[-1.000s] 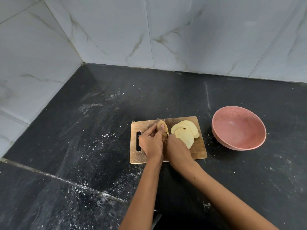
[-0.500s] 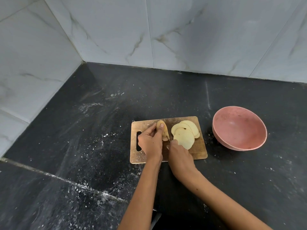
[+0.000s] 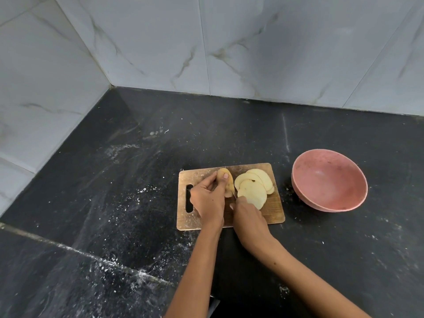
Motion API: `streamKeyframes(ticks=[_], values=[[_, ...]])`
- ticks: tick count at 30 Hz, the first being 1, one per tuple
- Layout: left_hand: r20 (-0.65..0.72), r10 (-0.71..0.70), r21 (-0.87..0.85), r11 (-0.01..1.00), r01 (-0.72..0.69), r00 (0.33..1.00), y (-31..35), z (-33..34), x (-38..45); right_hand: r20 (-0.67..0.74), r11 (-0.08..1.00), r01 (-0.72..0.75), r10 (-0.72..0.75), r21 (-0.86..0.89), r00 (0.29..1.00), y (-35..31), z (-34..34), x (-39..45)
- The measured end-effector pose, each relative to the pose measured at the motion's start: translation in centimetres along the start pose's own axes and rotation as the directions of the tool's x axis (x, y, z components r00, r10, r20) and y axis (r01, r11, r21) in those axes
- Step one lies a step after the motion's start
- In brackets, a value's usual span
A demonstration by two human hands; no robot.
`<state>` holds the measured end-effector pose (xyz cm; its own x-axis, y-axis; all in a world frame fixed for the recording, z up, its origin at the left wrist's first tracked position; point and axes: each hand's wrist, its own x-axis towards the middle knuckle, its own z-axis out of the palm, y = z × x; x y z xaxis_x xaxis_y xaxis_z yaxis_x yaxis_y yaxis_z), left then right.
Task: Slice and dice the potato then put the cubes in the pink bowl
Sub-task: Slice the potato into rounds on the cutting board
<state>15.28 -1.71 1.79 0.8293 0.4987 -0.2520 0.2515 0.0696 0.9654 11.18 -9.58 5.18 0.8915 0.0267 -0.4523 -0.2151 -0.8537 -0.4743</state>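
Note:
A small wooden cutting board point(image 3: 274, 214) lies on the black counter. My left hand point(image 3: 207, 199) grips the remaining potato piece point(image 3: 229, 183) on edge at the board's middle, its thumb on top. My right hand point(image 3: 249, 218) holds a knife point(image 3: 234, 194); only a thin bit of blade shows, against the potato's right side. Several pale round potato slices point(image 3: 253, 188) lie overlapped on the board's right half. The pink bowl point(image 3: 329, 180) stands on the counter to the right of the board, with nothing in it.
White marble-tiled walls meet in a corner at the back left. The black counter point(image 3: 137, 180) carries white powdery specks left of and in front of the board. A seam runs across the counter at the lower left.
My right hand has drawn back toward me, pulling the knife along the potato. The left hand and the slices stayed in place.

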Motion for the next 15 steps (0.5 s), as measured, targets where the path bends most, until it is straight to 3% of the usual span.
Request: streamKeyframes(ticks=[6,15], values=[[-0.015,-0.087,-0.063,0.994,0.086,0.996,0.4,0.0,0.5,-0.007,0.997,0.076,-0.076,0.001,0.997,-1.3,-0.8,1.5],[0.027,-0.159,-0.155,0.975,0.162,0.987,1.1,-0.5,0.4,0.005,1.000,-0.005,0.005,0.009,1.000,-0.4,0.3,1.1]])
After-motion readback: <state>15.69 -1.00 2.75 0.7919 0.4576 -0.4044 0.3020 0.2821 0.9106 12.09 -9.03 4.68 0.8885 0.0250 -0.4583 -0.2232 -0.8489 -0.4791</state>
